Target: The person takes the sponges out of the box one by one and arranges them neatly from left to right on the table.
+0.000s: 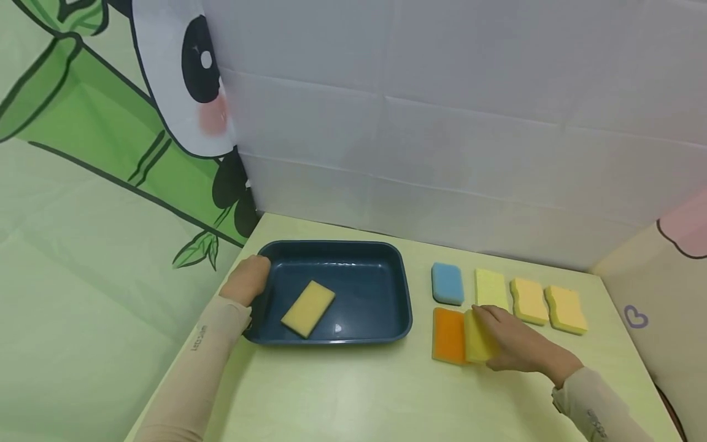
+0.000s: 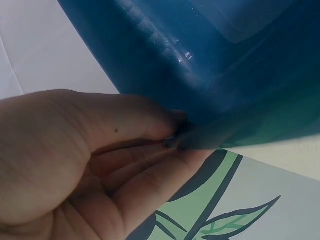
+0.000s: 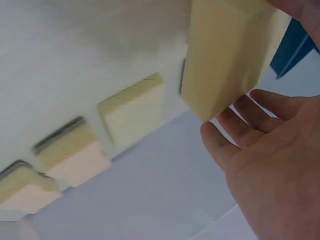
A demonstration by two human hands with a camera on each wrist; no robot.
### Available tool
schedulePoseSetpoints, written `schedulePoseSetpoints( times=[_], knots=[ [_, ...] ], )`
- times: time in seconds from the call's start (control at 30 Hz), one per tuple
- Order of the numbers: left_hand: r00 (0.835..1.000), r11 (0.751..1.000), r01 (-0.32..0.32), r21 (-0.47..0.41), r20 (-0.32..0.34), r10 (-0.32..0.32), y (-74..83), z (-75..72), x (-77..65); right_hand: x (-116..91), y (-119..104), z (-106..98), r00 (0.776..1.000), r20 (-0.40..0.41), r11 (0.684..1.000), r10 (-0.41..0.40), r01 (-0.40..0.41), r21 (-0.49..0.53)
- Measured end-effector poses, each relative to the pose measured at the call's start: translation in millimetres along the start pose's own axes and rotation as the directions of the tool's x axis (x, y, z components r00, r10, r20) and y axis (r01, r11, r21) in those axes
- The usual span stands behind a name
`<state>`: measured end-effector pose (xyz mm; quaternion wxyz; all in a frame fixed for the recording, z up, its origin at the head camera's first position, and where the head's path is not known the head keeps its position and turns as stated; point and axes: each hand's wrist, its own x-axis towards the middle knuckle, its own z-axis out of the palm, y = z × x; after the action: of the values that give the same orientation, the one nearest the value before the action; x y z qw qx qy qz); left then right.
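My left hand [image 1: 247, 280] pinches the left rim of a dark blue rectangular tray [image 1: 364, 307], thumb on the inner side and fingers beneath, as the left wrist view shows. Inside the tray lies a yellow sponge [image 1: 308, 309], set at a slant. My right hand [image 1: 521, 344] grips another yellow sponge [image 1: 477, 337] between thumb and fingers, tipped up on the right of a flat orange sponge [image 1: 449, 334]. In the right wrist view this held sponge [image 3: 225, 55] stands off from the others, with fingertips along its side.
Behind the right hand runs a row: a blue sponge [image 1: 447, 283], a pale yellow sponge [image 1: 490, 287] and two wavy-edged yellow sponges, one [image 1: 528, 301] beside the other [image 1: 566, 309]. White sheeting [image 1: 442, 153] closes off the table's back; a printed panda-and-bamboo cloth [image 1: 110, 245] hangs at left.
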<state>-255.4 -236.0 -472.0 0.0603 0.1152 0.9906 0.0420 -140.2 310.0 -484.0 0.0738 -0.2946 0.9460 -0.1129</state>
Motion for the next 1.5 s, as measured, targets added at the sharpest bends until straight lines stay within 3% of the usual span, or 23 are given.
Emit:
schedulePoseSetpoints(
  times=[0.47, 0.97, 1.13, 1.3, 1.5],
  knots=[
    [1.0, 1.0, 0.009, -0.017, 0.016, -0.008, 0.5, -1.0, -0.9, -13, 38, 28, 0.999, -0.024, 1.0, 0.026, -0.027, -0.01],
    [1.0, 1.0, 0.003, 0.002, 0.018, -0.003, -4.4, 0.8, 1.8, -13, 35, 36, 0.999, -0.032, 0.999, 0.026, -0.027, -0.031],
    [1.0, 1.0, 0.004, 0.001, 0.024, -0.004, -6.0, 0.5, 2.0, -5, 23, 31, 0.998, -0.053, 0.999, 0.038, -0.038, 0.001],
    [1.0, 1.0, -0.004, -0.001, 0.03, 0.004, -6.1, -0.8, 0.6, 7, -3, 24, 0.987, -0.043, 0.988, 0.154, -0.153, 0.039],
    [0.999, 1.0, -0.006, 0.005, 0.032, 0.006, -7.3, -0.7, 0.1, 28, -36, 21, 0.959, 0.005, 0.956, 0.285, -0.285, 0.07]
  ],
)
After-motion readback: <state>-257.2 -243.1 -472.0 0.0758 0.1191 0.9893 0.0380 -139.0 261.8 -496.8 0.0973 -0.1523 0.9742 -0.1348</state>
